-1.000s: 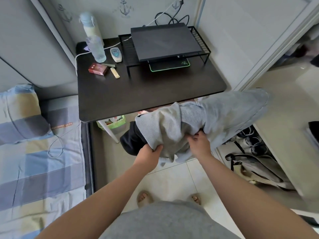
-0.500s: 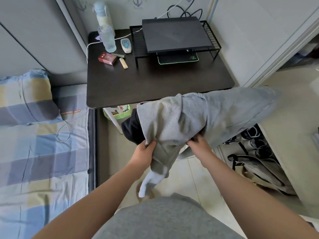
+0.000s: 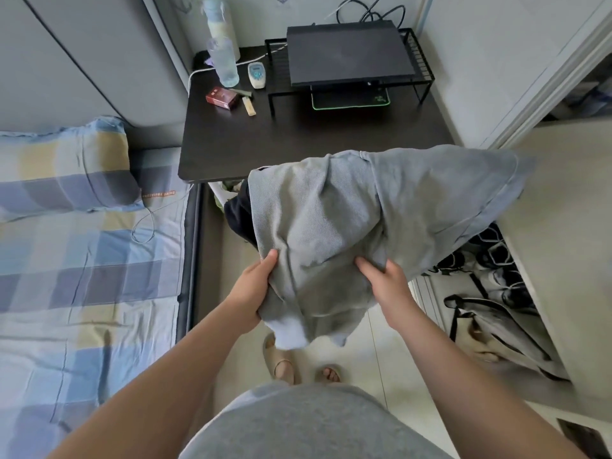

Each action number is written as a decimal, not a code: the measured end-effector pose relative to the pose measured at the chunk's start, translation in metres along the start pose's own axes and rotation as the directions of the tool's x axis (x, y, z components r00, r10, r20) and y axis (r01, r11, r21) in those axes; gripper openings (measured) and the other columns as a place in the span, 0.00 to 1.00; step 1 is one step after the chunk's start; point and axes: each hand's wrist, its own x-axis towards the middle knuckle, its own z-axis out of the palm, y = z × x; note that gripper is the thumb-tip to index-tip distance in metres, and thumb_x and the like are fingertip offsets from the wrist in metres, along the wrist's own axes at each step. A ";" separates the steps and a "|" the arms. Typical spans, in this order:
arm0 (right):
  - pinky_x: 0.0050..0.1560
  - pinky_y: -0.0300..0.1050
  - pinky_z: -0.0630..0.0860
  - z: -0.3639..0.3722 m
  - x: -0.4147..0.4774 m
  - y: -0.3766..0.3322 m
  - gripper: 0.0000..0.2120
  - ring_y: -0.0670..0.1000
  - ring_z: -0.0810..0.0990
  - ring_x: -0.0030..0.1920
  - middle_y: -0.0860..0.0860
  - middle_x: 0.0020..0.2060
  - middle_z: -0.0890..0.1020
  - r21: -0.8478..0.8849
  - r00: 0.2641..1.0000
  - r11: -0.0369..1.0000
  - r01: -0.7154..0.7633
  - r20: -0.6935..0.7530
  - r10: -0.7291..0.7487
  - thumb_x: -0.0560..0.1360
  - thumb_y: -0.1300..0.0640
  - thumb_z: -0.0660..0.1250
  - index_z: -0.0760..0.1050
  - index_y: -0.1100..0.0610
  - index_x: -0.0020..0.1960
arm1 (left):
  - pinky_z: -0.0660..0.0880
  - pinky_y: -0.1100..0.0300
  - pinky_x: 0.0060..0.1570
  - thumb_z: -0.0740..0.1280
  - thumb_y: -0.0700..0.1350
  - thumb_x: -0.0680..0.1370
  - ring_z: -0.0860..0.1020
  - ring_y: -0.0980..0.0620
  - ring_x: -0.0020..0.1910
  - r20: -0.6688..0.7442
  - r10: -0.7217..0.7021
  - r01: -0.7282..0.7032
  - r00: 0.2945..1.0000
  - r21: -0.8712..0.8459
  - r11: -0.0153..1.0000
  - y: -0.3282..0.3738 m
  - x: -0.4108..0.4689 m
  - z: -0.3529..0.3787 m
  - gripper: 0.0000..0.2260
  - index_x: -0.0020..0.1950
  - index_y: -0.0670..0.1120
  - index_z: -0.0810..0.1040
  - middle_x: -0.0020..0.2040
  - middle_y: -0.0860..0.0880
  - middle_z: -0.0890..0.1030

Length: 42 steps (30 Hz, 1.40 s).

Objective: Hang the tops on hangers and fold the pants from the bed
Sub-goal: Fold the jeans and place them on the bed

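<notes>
Grey knit garment (image 3: 347, 220) held in air above floor, between bed (image 3: 82, 260) and counter (image 3: 298, 140); top or pants, cannot tell. Left grip (image 3: 256, 286) clutches bunched cloth at lower left, thumb on top. Right grip (image 3: 385, 286) pinches fold at lower right. Black fabric (image 3: 239, 215) shows behind garment's left side. Likely soft, light, floppy, not slippery; sags from any hold. Best taken at shoulders or waistband, hands apart, to spread it
</notes>
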 end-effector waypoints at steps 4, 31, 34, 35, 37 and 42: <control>0.65 0.58 0.76 -0.022 -0.032 -0.016 0.20 0.50 0.82 0.57 0.48 0.52 0.86 0.018 0.996 0.996 0.084 -0.025 -0.083 0.69 0.45 0.73 0.81 0.53 0.58 | 0.76 0.51 0.59 0.72 0.60 0.75 0.84 0.50 0.56 0.027 0.071 -0.070 0.997 -0.043 0.997 -0.017 -0.013 0.012 0.23 0.65 0.48 0.80 0.57 0.48 0.85; 0.58 0.60 0.80 0.077 -0.155 -0.408 0.10 0.59 0.85 0.52 0.58 0.49 0.86 0.225 0.488 0.564 0.794 0.317 -0.813 0.74 0.62 0.69 0.82 0.56 0.54 | 0.82 0.57 0.46 0.71 0.35 0.76 0.85 0.47 0.52 0.063 0.918 -0.899 0.393 -0.185 0.397 0.325 -0.238 0.002 0.25 0.70 0.55 0.75 0.56 0.44 0.85; 0.59 0.62 0.79 0.121 -0.189 -0.451 0.11 0.60 0.84 0.53 0.59 0.50 0.85 0.229 0.368 0.449 0.864 0.321 -0.873 0.74 0.62 0.68 0.81 0.58 0.56 | 0.82 0.54 0.51 0.71 0.35 0.77 0.84 0.45 0.54 0.021 0.958 -0.947 0.285 -0.147 0.285 0.364 -0.283 -0.032 0.24 0.69 0.54 0.76 0.60 0.42 0.83; 0.60 0.63 0.79 0.136 -0.202 -0.465 0.10 0.60 0.84 0.53 0.59 0.50 0.85 0.233 0.324 0.405 0.884 0.320 -0.890 0.75 0.63 0.68 0.80 0.58 0.56 | 0.81 0.54 0.50 0.71 0.36 0.77 0.84 0.46 0.53 0.007 0.969 -0.959 0.248 -0.139 0.246 0.376 -0.298 -0.045 0.23 0.68 0.55 0.77 0.59 0.42 0.83; 0.60 0.63 0.79 0.169 -0.229 -0.495 0.10 0.59 0.84 0.53 0.58 0.50 0.85 0.245 0.232 0.315 0.917 0.315 -0.920 0.76 0.63 0.68 0.80 0.58 0.56 | 0.81 0.58 0.46 0.72 0.35 0.76 0.84 0.49 0.50 -0.023 0.987 -0.981 0.158 -0.118 0.154 0.400 -0.330 -0.077 0.23 0.67 0.56 0.77 0.57 0.42 0.84; 0.57 0.56 0.81 0.264 -0.307 -0.557 0.10 0.52 0.85 0.50 0.52 0.48 0.86 0.310 0.022 0.130 0.942 0.329 -0.944 0.72 0.57 0.68 0.81 0.53 0.52 | 0.80 0.60 0.44 0.72 0.36 0.76 0.84 0.51 0.48 -0.130 0.990 -0.998 -0.064 0.036 -0.060 0.451 -0.418 -0.173 0.23 0.64 0.60 0.77 0.57 0.43 0.83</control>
